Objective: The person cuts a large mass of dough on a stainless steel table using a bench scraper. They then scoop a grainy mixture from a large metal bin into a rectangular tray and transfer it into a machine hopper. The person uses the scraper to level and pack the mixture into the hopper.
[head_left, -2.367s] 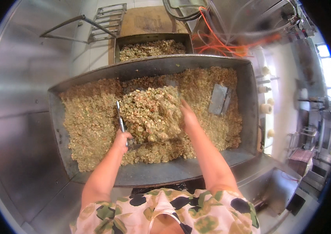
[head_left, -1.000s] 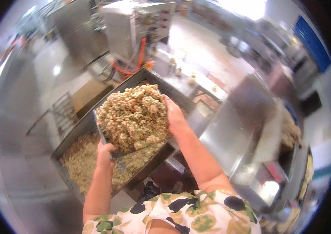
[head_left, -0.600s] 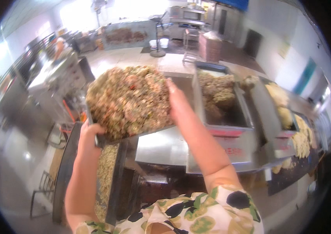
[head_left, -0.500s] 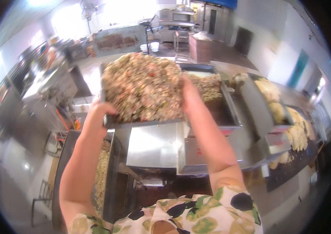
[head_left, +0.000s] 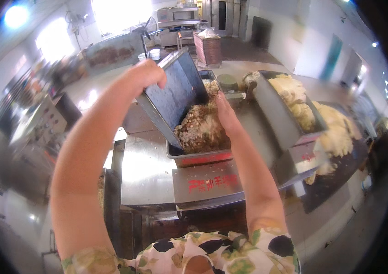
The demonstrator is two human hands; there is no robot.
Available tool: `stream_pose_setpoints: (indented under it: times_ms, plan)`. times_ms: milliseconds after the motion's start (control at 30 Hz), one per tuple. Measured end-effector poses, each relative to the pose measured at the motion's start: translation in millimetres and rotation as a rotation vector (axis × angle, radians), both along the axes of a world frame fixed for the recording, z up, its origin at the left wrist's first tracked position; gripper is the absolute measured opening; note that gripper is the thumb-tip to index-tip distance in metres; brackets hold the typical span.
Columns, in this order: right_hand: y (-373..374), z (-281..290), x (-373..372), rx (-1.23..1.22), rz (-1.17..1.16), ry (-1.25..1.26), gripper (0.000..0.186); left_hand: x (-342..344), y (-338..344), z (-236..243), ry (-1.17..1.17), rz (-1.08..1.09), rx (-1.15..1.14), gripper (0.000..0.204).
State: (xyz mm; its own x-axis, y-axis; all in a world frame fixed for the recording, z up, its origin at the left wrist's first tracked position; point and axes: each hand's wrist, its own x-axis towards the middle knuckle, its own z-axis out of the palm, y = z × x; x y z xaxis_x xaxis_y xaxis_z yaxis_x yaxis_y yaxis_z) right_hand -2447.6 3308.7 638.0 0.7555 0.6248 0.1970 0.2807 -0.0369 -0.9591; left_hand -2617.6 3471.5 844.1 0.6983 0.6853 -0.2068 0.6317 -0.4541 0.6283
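My left hand is closed on the raised left rim of a dark metal tray, steeply tilted down to the right. A chunky chopped filling mix, brown and pale, slides off it in a blur into a rectangular metal bin with a red band. My right hand is at the tray's low right side, against the mix; its fingertips are partly hidden, and it appears to hold that edge.
A metal bin of pale dough stands to the right, with more dough on a dark surface beyond. The steel worktop lies left of the filled bin. Ovens and a brown stack stand at the back.
The tray has moved right over the bin and tipped, its left side raised. The heaped mix has slid to the low side and into the bin. My view has turned slightly right.
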Motion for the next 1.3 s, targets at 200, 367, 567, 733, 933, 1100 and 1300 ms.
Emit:
stream_pose_setpoints:
  times_ms: [200,367,567,733,933,1100,1300]
  plan:
    - [5.5,-4.4,9.0,-0.265,-0.025,0.113,0.068,-16.9,15.2,50.4,-0.253,-0.017,0.054,0.084]
    - [0.2,-1.1,-0.4,-0.160,-0.107,0.106,0.054,-66.5,61.6,23.0,-0.566,0.062,-0.132,0.047]
    - [5.6,11.6,-31.1,-0.033,-0.041,-0.006,0.037,-210.9,112.4,-64.6,-0.919,0.385,-0.299,0.013]
    - [4.8,-8.8,-44.1,0.242,-0.014,0.256,0.033,-378.9,75.6,-129.8,-1.146,0.756,-0.547,0.013]
    - [-22.1,-4.8,-97.5,0.488,0.235,0.508,0.030,-661.5,13.1,-254.5,-1.243,1.150,-0.439,0.037]
    - [68.5,-9.5,-281.6,0.350,0.575,0.543,0.024,-824.9,-110.0,-335.0,-1.037,1.664,-0.134,0.049]
    - [187.1,-66.9,-546.1,-0.166,0.876,0.426,0.022,-911.7,-235.1,-335.3,-0.815,1.911,-0.055,0.066]
